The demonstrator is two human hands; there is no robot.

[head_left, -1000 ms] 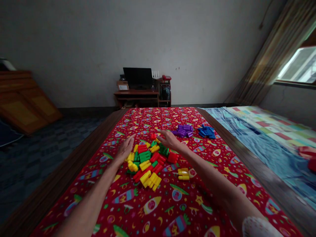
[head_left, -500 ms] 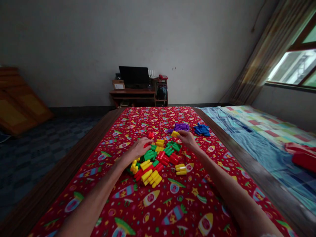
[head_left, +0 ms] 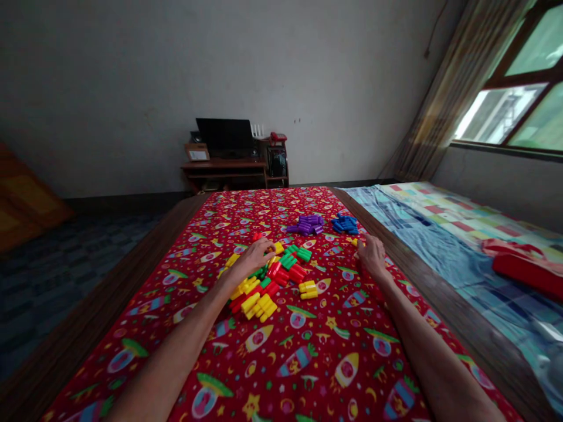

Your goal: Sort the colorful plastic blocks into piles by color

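Note:
A mixed pile of red, yellow and green plastic blocks [head_left: 281,272] lies mid-way along a red rocket-print cloth [head_left: 308,363]. My left hand [head_left: 253,258] rests on the pile's far left side, fingers curled down among the blocks; what they grip is hidden. My right hand [head_left: 372,255] lies near the cloth's right edge, fingers closed around a small yellow block [head_left: 354,241] showing at the fingertips. Beyond the hands sit a purple heap [head_left: 305,224] and a blue heap [head_left: 345,224]. Two yellow blocks [head_left: 308,289] lie apart, right of the pile.
The cloth covers a long wooden platform with a dark rim [head_left: 109,299]. A patchwork quilt [head_left: 440,234] with a red object [head_left: 528,275] lies to the right. A desk with a monitor [head_left: 224,167] stands at the far wall; a curtained window [head_left: 505,111] is at the right.
My right hand took a yellow block from the pile's far side and carried it right to the cloth's edge. My left hand closed onto the pile. The view turned rightwards.

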